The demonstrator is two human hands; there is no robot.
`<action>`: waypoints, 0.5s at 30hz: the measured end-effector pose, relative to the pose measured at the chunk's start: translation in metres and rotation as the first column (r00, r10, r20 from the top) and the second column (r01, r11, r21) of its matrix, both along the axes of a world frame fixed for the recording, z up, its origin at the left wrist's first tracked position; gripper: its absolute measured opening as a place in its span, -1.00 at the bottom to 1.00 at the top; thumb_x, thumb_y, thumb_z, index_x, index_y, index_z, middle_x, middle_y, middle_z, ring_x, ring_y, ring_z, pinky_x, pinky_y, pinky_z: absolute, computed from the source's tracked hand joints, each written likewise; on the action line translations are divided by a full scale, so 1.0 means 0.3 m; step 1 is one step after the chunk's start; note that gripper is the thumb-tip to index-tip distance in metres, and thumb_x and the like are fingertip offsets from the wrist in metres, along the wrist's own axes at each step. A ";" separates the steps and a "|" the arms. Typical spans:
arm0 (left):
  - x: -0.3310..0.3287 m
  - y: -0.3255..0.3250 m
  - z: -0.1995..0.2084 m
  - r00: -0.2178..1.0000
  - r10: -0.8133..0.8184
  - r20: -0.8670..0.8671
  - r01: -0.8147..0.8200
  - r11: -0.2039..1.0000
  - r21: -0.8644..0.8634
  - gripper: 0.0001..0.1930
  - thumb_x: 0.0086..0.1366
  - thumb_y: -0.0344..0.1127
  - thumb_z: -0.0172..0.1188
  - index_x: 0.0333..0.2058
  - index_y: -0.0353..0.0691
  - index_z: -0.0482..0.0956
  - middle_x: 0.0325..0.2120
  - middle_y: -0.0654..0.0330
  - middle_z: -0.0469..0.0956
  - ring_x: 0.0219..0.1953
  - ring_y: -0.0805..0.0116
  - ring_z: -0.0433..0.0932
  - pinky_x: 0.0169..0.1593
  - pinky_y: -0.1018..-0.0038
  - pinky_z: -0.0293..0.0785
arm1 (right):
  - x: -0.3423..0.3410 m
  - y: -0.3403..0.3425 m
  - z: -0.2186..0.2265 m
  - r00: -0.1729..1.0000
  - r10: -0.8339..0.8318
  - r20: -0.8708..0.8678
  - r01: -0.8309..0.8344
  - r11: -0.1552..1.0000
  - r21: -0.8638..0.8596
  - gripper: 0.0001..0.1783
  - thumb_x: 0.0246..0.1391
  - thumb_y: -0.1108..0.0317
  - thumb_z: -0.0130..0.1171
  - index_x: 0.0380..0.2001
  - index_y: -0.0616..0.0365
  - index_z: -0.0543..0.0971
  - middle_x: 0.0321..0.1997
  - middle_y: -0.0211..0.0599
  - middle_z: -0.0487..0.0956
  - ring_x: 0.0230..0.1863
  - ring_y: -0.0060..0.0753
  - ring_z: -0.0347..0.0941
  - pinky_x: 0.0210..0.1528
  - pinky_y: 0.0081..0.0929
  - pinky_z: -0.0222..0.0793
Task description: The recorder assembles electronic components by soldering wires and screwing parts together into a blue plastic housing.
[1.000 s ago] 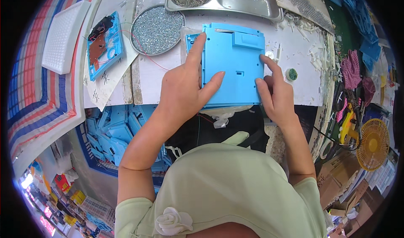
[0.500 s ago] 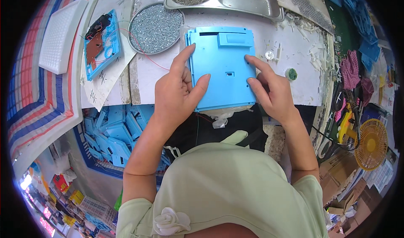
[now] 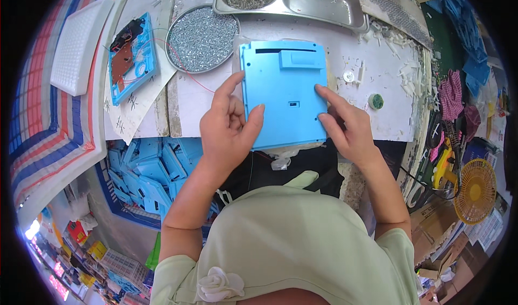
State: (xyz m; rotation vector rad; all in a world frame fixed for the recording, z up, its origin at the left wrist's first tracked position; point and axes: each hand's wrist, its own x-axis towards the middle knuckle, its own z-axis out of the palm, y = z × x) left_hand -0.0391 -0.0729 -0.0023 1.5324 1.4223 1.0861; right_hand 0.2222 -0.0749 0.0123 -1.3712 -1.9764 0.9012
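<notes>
A flat, squarish blue plastic casing [image 3: 275,89] lies on a clear plastic bag at the table's front edge. Its upper face has a long slot, a raised rectangular block and a small window. My left hand [image 3: 226,124] holds the casing's left side, index finger at the edge and thumb on the lower left. From the right, my right hand [image 3: 348,124] presses its index finger and thumb against the opposite edge. What lies inside the casing is hidden.
A round tray of small screws [image 3: 202,39] and a steel compartment tray [image 3: 324,5] stand behind. An opened blue casing with wires [image 3: 132,59] lies left. Several blue casings [image 3: 154,170] fill a bin below. White plastic bits [image 3: 407,75] and a green roll [image 3: 375,101] lie right.
The casing has shifted slightly toward me, with both hands still at its sides. Its upper left edge, where a second layer stuck out, now looks more even.
</notes>
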 end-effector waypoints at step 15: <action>-0.172 0.119 0.059 0.951 -0.201 -0.233 0.180 0.978 -0.109 -0.73 0.28 -0.31 0.35 -0.06 -0.24 0.73 -0.57 0.10 0.52 -0.50 0.20 0.56 -0.35 0.33 0.46 | -0.014 0.135 0.234 0.748 0.296 0.594 -0.293 0.950 -0.104 -0.56 0.17 0.17 0.25 0.12 -0.02 0.63 -0.58 -0.18 0.59 -0.48 0.00 0.57 -0.41 -0.08 0.45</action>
